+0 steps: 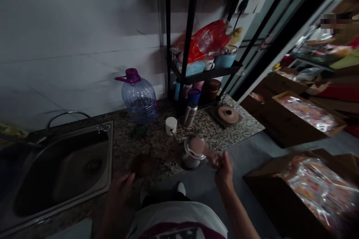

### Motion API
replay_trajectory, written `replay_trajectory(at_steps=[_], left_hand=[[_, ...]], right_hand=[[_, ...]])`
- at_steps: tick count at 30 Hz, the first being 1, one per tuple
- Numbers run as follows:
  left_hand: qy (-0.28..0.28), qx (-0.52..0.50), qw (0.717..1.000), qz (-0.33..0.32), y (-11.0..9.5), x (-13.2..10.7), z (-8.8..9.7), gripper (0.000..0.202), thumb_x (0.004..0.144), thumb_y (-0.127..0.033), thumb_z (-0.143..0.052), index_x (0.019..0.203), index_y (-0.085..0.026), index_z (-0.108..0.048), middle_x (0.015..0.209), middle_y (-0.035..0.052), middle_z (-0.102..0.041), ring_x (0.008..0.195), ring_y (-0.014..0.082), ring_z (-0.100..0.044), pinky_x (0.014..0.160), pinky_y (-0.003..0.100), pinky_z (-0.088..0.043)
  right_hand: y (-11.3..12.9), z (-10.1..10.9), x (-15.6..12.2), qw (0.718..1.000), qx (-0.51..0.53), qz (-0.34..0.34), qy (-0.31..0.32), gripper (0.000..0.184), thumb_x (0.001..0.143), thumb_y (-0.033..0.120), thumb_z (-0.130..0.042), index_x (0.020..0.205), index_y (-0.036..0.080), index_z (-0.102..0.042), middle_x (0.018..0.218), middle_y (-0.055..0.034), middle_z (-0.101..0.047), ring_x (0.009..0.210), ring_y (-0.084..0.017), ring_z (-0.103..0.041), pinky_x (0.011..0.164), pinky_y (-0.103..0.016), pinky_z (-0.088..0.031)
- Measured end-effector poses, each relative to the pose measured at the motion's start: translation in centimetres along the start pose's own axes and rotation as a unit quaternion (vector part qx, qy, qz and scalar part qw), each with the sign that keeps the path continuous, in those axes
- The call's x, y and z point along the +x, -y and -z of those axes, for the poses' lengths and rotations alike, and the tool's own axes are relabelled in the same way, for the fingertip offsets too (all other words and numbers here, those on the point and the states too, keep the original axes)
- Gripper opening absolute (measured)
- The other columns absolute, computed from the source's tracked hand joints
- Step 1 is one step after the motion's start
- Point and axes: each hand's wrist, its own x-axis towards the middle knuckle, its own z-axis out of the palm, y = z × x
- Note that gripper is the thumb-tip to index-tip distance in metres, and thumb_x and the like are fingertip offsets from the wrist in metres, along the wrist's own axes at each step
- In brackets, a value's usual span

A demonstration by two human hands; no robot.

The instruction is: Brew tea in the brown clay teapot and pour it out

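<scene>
A speckled stone counter [218, 138] carries a big clear jug [139, 99] with a purple cap, a white cup [171, 124], a steel flask [190, 115] and, near its far corner, a dark square base [222, 124]. A black rack [190, 26] stands at the back, its middle shelf [210, 76] bearing two blue vessels [224, 60] and a white mug [209, 64]. Cups [194, 96] below probably sit on a lower tier, though it is dim. Open cardboard boxes [263, 190] rest on the grey floor [241, 157].
</scene>
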Motion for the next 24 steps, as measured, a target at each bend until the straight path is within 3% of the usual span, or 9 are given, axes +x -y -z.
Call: replay_trajectory(at_steps=[6,10,13,16,24], left_hand=[[0.056,-0.097,0.994,-0.001,-3.9,1.9,-7.4,0.052,0.083,-0.065,-0.054,0.07,-0.016,-0.067,0.064,0.0013,-0.057,0.063,0.0176,-0.055,0.059,0.027,-0.042],[0.066,-0.115,0.99,-0.042,-5.6,3.2,-10.3,0.051,0.083,-0.061,-0.056,0.061,-0.016,-0.063,0.063,0.0005,-0.053,0.063,0.0163,-0.053,0.058,0.027,-0.038],[0.073,-0.123,0.989,-0.049,-6.4,3.8,-11.0,0.049,0.083,-0.06,-0.057,0.064,-0.016,-0.065,0.065,0.0006,-0.054,0.064,0.0166,-0.054,0.059,0.027,-0.039],[0.079,-0.109,0.99,-0.029,-6.4,4.2,-11.0,0.048,0.082,-0.06,-0.056,0.069,-0.015,-0.067,0.066,0.0018,-0.058,0.064,0.018,-0.057,0.059,0.028,-0.041],[0.091,-0.051,0.993,0.055,-3.1,5.6,-10.7,0.054,0.068,-0.064,-0.056,0.085,-0.015,-0.07,0.082,0.0115,-0.076,0.08,0.0296,-0.071,0.073,0.037,-0.054]], right_hand=[[-0.3,8.1,2.8,0.994,-0.076,0.046,-0.065,0.067,0.067,0.086,-0.056,0.058,0.02,-0.057,0.047,-0.0017,-0.052,0.045,-0.013,-0.042,0.046,-0.028,-0.031],[0.0,11.5,3.2,0.99,-0.086,0.031,-0.107,0.071,0.052,0.088,-0.065,0.065,0.019,-0.063,0.052,-0.0056,-0.061,0.045,-0.015,-0.049,0.044,-0.028,-0.035],[0.1,12.9,3.3,0.991,-0.043,-0.017,-0.125,0.073,0.056,0.092,-0.058,0.062,0.019,-0.063,0.053,-0.007,-0.061,0.045,-0.018,-0.053,0.043,-0.031,-0.041],[-0.1,14.3,3.5,0.989,-0.032,-0.031,-0.144,0.074,0.049,0.092,-0.064,0.062,0.019,-0.063,0.054,-0.0072,-0.062,0.044,-0.018,-0.054,0.041,-0.031,-0.042],[-2.0,17.3,4.3,0.985,-0.025,-0.016,-0.169,0.072,0.052,0.087,-0.067,0.067,0.017,-0.06,0.052,-0.0032,-0.06,0.044,-0.016,-0.055,0.039,-0.026,-0.04]])
